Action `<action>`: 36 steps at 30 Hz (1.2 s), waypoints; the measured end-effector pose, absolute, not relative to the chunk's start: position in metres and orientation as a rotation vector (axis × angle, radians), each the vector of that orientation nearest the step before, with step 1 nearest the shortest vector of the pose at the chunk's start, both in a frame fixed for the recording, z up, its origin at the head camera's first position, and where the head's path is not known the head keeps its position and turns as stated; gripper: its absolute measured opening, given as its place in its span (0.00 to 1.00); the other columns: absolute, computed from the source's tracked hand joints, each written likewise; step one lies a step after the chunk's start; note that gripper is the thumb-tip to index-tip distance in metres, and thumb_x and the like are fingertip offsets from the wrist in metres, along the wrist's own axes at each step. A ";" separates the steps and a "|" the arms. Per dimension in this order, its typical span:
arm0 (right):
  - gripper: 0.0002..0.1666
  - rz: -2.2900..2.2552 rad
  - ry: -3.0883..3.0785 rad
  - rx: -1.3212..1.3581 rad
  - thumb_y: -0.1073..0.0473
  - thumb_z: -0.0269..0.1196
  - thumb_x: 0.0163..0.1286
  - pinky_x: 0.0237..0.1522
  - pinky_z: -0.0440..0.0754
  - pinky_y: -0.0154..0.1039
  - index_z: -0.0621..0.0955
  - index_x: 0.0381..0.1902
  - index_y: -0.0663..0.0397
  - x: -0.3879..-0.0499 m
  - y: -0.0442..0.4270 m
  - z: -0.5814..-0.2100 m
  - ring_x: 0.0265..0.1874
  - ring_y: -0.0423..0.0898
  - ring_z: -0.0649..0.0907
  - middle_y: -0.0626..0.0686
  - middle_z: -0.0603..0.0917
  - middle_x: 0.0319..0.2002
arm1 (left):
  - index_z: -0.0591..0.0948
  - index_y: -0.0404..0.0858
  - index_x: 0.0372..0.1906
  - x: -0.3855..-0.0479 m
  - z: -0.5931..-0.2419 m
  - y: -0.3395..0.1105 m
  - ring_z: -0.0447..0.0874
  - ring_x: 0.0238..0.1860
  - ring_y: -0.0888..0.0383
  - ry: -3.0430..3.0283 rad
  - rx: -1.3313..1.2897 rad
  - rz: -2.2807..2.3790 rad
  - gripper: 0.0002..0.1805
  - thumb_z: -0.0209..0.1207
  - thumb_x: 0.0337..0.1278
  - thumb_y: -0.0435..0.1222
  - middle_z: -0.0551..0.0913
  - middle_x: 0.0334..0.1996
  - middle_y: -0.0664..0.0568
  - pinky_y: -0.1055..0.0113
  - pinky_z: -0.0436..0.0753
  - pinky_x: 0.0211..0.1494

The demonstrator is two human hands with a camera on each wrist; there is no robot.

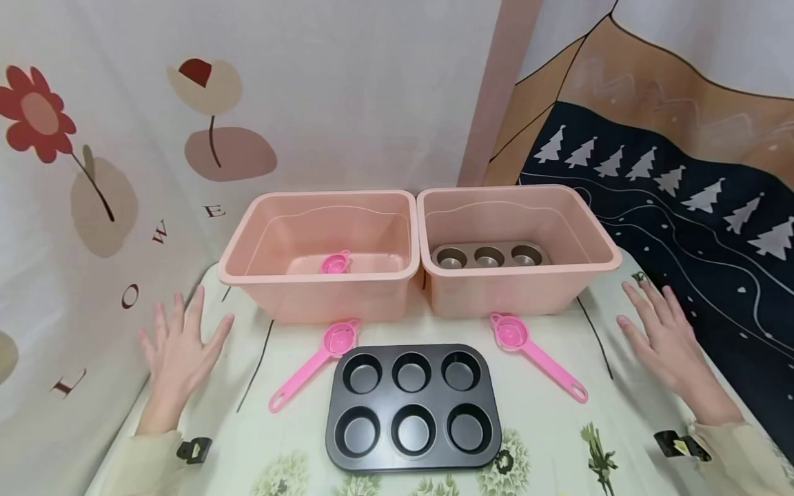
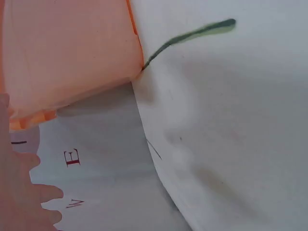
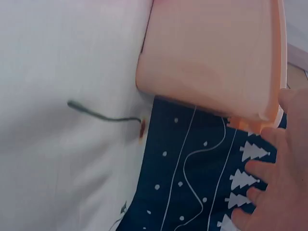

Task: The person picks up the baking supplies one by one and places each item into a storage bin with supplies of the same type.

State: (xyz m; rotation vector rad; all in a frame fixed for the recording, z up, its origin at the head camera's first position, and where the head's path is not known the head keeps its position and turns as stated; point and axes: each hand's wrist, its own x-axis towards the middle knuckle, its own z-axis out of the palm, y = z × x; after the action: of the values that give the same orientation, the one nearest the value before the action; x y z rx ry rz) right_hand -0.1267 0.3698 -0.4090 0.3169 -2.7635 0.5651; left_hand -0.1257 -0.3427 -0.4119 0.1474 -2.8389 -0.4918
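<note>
My left hand (image 1: 180,355) is spread with straight fingers at the table's left side, touching no object; part of it (image 2: 24,192) shows at the left wrist view's edge. My right hand (image 1: 673,344) lies likewise at the right, holding nothing, and shows in the right wrist view (image 3: 284,178). Between them is a dark six-cup muffin tray (image 1: 384,427). One pink scoop (image 1: 304,375) lies at its upper left, handle toward my left hand; another pink scoop (image 1: 552,366) lies at its upper right, handle toward my right hand.
Behind the tray stand two pink bins side by side. The left bin (image 1: 335,300) holds a small pink scoop (image 1: 336,262); the right bin (image 1: 509,293) holds a brownish muffin tray (image 1: 507,256). Printed curtains hang behind, and a dark tree-patterned cloth (image 1: 695,241) is at the right.
</note>
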 end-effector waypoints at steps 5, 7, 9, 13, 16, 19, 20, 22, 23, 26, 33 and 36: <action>0.33 0.621 -2.690 0.470 0.57 0.50 0.76 0.68 0.37 0.63 0.58 0.75 0.52 -0.126 0.357 -0.417 0.72 0.63 0.44 0.69 0.56 0.70 | 0.40 0.46 0.78 -0.133 -0.405 -0.336 0.27 0.72 0.34 -2.767 0.128 -0.566 0.43 0.43 0.68 0.59 0.39 0.74 0.34 0.28 0.25 0.61; 0.32 0.653 -2.684 0.504 0.58 0.51 0.76 0.67 0.40 0.65 0.59 0.75 0.53 -0.125 0.352 -0.420 0.72 0.64 0.47 0.69 0.59 0.69 | 0.41 0.45 0.78 -0.136 -0.402 -0.333 0.28 0.72 0.34 -2.741 0.116 -0.594 0.44 0.44 0.67 0.59 0.40 0.74 0.34 0.28 0.26 0.61; 0.31 0.691 -2.686 0.523 0.59 0.51 0.76 0.65 0.46 0.69 0.60 0.74 0.53 -0.124 0.347 -0.423 0.70 0.66 0.50 0.68 0.60 0.68 | 0.41 0.45 0.78 -0.138 -0.400 -0.330 0.29 0.72 0.35 -2.724 0.110 -0.629 0.44 0.45 0.67 0.58 0.41 0.74 0.34 0.28 0.27 0.61; 0.31 0.759 -2.711 0.556 0.60 0.52 0.76 0.58 0.54 0.72 0.61 0.74 0.52 -0.123 0.338 -0.429 0.66 0.69 0.56 0.68 0.62 0.67 | 0.41 0.44 0.78 -0.144 -0.395 -0.325 0.31 0.73 0.36 -2.697 0.119 -0.708 0.45 0.46 0.67 0.58 0.41 0.75 0.35 0.30 0.29 0.63; 0.31 0.820 -2.735 0.578 0.60 0.52 0.76 0.55 0.56 0.74 0.61 0.74 0.51 -0.124 0.332 -0.434 0.64 0.71 0.57 0.68 0.63 0.66 | 0.42 0.45 0.78 -0.148 -0.391 -0.322 0.32 0.73 0.37 -2.671 0.124 -0.751 0.45 0.47 0.66 0.58 0.42 0.75 0.36 0.31 0.30 0.65; 0.31 0.923 -2.746 0.587 0.61 0.52 0.75 0.54 0.55 0.74 0.61 0.74 0.51 -0.124 0.326 -0.438 0.63 0.72 0.57 0.69 0.63 0.66 | 0.43 0.47 0.78 -0.152 -0.388 -0.319 0.34 0.73 0.37 -2.636 0.110 -0.780 0.45 0.48 0.65 0.58 0.43 0.75 0.37 0.31 0.31 0.65; 0.31 0.956 -2.750 0.587 0.61 0.52 0.76 0.54 0.55 0.75 0.61 0.74 0.52 -0.124 0.324 -0.438 0.63 0.72 0.57 0.69 0.63 0.67 | 0.43 0.47 0.78 -0.154 -0.388 -0.319 0.35 0.73 0.37 -2.626 0.104 -0.787 0.45 0.49 0.65 0.57 0.44 0.75 0.37 0.31 0.31 0.65; 0.31 1.017 -2.755 0.576 0.61 0.53 0.75 0.55 0.55 0.75 0.61 0.74 0.52 -0.123 0.319 -0.439 0.63 0.71 0.58 0.68 0.62 0.67 | 0.44 0.46 0.78 -0.157 -0.386 -0.318 0.36 0.73 0.37 -2.607 0.090 -0.814 0.45 0.49 0.65 0.57 0.45 0.75 0.37 0.31 0.32 0.66; 0.31 1.048 -2.754 0.578 0.61 0.53 0.75 0.55 0.55 0.74 0.61 0.74 0.53 -0.122 0.317 -0.440 0.63 0.71 0.58 0.68 0.62 0.67 | 0.44 0.46 0.78 -0.159 -0.385 -0.317 0.37 0.73 0.36 -2.598 0.082 -0.838 0.44 0.50 0.66 0.56 0.46 0.75 0.37 0.32 0.32 0.66; 0.31 1.096 -2.760 0.575 0.61 0.53 0.75 0.54 0.56 0.74 0.62 0.74 0.53 -0.121 0.312 -0.443 0.63 0.70 0.58 0.68 0.62 0.68 | 0.45 0.45 0.78 -0.165 -0.382 -0.316 0.39 0.73 0.36 -2.584 0.052 -0.909 0.44 0.50 0.67 0.54 0.47 0.75 0.37 0.32 0.31 0.65; 0.36 1.158 -2.775 0.616 0.62 0.57 0.72 0.60 0.64 0.33 0.59 0.75 0.53 -0.119 0.309 -0.455 0.65 0.41 0.63 0.61 0.63 0.69 | 0.45 0.47 0.78 -0.182 -0.378 -0.312 0.47 0.72 0.35 -2.563 0.021 -0.995 0.45 0.53 0.65 0.53 0.53 0.73 0.37 0.33 0.32 0.66; 0.39 1.173 -2.734 0.712 0.66 0.60 0.69 0.56 0.62 0.20 0.58 0.74 0.57 -0.122 0.309 -0.457 0.63 0.35 0.65 0.64 0.63 0.69 | 0.42 0.53 0.78 -0.185 -0.377 -0.313 0.46 0.72 0.35 -2.550 0.043 -1.086 0.45 0.54 0.65 0.53 0.49 0.75 0.42 0.31 0.39 0.66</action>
State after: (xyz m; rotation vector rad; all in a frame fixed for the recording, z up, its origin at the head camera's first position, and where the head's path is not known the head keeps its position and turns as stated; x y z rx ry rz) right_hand -0.1221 0.3090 -0.4572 0.7122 -2.7341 1.1726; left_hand -0.1855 -0.3132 -0.3767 0.0427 -2.5502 -1.0855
